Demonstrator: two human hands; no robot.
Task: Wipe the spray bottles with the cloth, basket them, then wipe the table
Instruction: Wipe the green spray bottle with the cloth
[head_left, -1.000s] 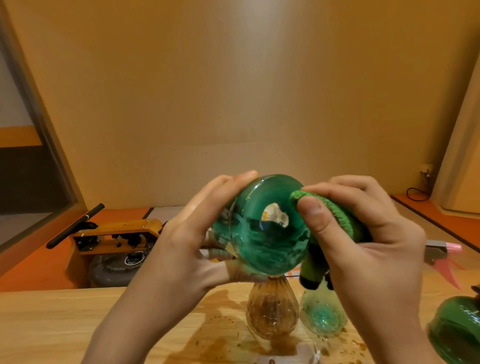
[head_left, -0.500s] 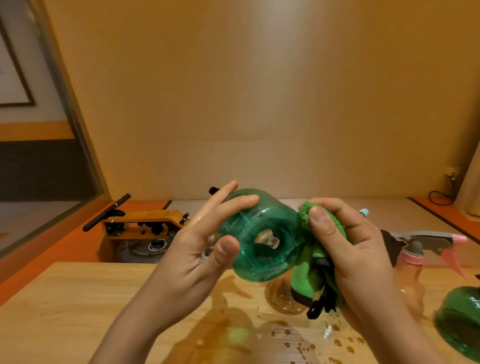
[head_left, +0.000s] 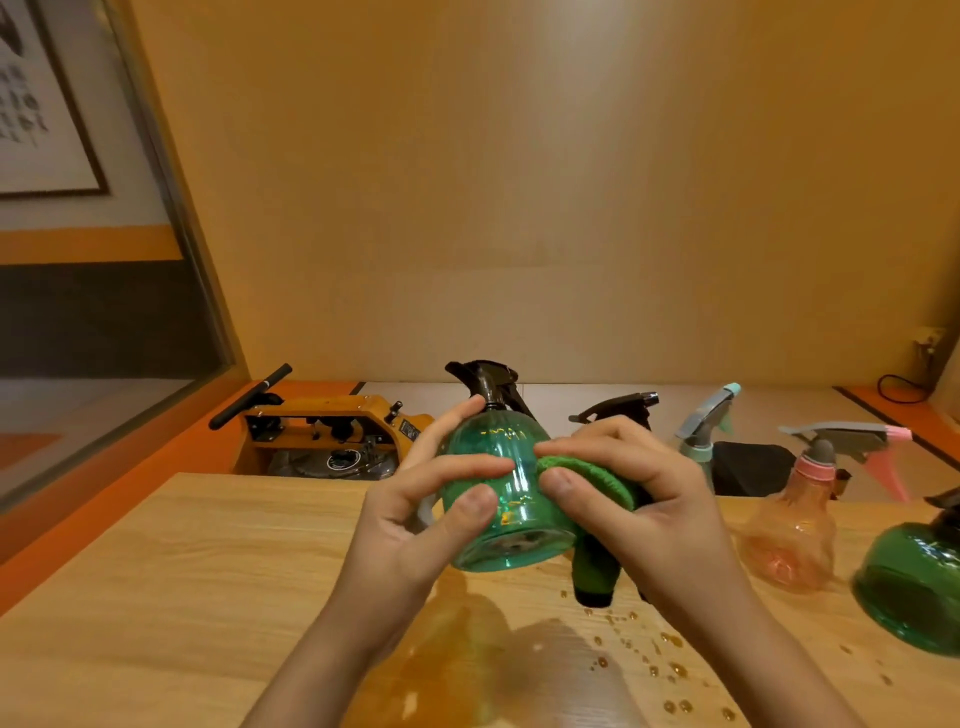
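The left hand (head_left: 415, 525) grips a green spray bottle (head_left: 498, 467), fingers curled round its far side and the thumb pressed on the near wall, low down. The bottle is held clear above the bench (head_left: 156, 597), roughly upright with its black trigger head on top and its base tipped a little toward the camera. The right hand (head_left: 639, 499) holds a folded green cloth (head_left: 597, 478) pinched between thumb and fingers and pressed against the bottle's right side; a loose end of the cloth hangs below the hand. Under the bottle a wet patch (head_left: 467, 649) spreads over the wooden bench, with scattered drops to its right. A pink spray bottle (head_left: 795, 535) stands on the bench to the right, and a second green bottle (head_left: 914, 587) sits just beside it at the frame edge. Behind the right hand, a grey-headed sprayer (head_left: 701, 431) is partly hidden. Beyond the bench's far left edge sits an orange machine (head_left: 322, 426).
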